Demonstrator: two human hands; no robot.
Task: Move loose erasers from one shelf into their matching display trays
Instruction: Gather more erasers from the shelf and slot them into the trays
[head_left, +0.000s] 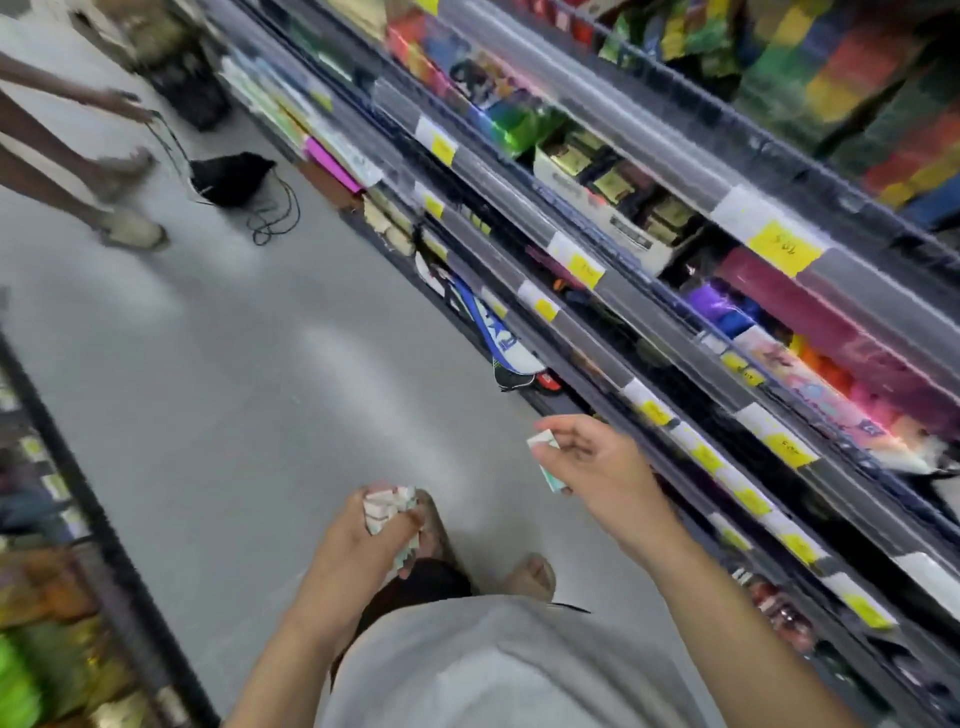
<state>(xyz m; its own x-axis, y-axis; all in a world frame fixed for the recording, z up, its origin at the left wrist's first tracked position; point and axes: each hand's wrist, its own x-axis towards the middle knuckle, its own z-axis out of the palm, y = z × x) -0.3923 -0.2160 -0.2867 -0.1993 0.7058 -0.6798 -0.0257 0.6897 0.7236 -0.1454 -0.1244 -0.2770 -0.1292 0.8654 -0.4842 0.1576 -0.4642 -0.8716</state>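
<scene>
Your left hand (374, 530) sits at the 6 o'clock position of the view, over the grey floor (234, 364). Its grip is closed tight around a bundle of small wrapped erasers (387, 506), which protrude past the curled fingers at the top and again near the thumb side. Your right hand (592, 462) is at about 4 o'clock, just beside the front edge of the shelving (675, 332). Its grip is partly closed: thumb and fingers pinch a white-and-green eraser (545, 457), with the remaining fingers loosely curled. Motion blur prevents a count of the erasers in either hand. Shelf rails with yellow price labels (782, 249) run from 11 o'clock to 4 o'clock. A second person's legs (62, 166) stand at 10 o'clock beside a black bag (228, 176) on the floor.
</scene>
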